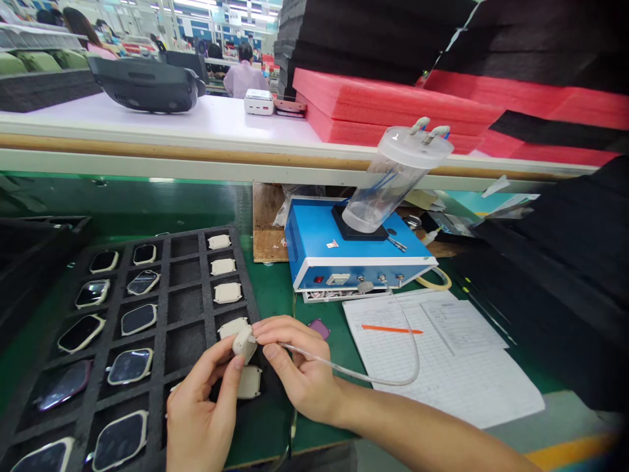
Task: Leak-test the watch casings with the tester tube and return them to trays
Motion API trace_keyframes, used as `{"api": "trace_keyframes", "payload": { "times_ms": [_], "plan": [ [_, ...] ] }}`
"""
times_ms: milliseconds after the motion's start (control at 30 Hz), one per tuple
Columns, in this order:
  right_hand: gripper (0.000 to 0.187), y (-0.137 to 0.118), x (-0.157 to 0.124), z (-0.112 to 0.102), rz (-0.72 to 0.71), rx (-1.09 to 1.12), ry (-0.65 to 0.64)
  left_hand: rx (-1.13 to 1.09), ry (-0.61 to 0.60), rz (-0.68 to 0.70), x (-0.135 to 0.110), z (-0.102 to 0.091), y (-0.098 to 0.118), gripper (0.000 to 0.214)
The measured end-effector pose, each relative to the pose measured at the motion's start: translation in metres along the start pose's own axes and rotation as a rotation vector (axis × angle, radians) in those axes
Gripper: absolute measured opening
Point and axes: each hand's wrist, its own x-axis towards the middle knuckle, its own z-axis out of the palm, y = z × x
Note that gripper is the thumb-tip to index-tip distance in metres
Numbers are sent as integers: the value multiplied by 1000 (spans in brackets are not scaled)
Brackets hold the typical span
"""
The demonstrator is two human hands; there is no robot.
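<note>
Left hand (204,410) has a beige watch case (242,345) pinched thumb-to-fingers, just off frame centre toward 7 o'clock, at the edge of a black foam tray (163,295). Right hand (304,373) is clamped on the end of a clear tube (354,375), fingertips right up at the case, so the hands are nearly together. Can't tell if the tube tip is seated or just touching; fingers cover the joint. Clocking from the case: tray spans 8 to 11, near end cut off by the frame, some pockets behind the left hand. Dark-screened watches (139,320) at 8 to 10; beige cases (227,293) at 11, closest one part covered. Tube loops via 3 to the blue tester box (314,229) at 2; panel markings unreadable. Clear cylinder (388,187) stands on top. Paper sheets (472,387) at 3, writing illegible. Purple piece (320,328) past the right knuckles, partly hidden, can't ID.
</note>
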Motion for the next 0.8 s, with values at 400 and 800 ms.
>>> {"api": "trace_keyframes", "payload": {
  "times_ms": [400, 800],
  "plan": [
    [15, 0, 0, 0, 4, 19, -3, -12, 13, 36, 1, 1, 4, 27],
    [16, 1, -1, 0, -1, 39, -3, -9, 12, 41, 1, 1, 4, 25]
  ]
}}
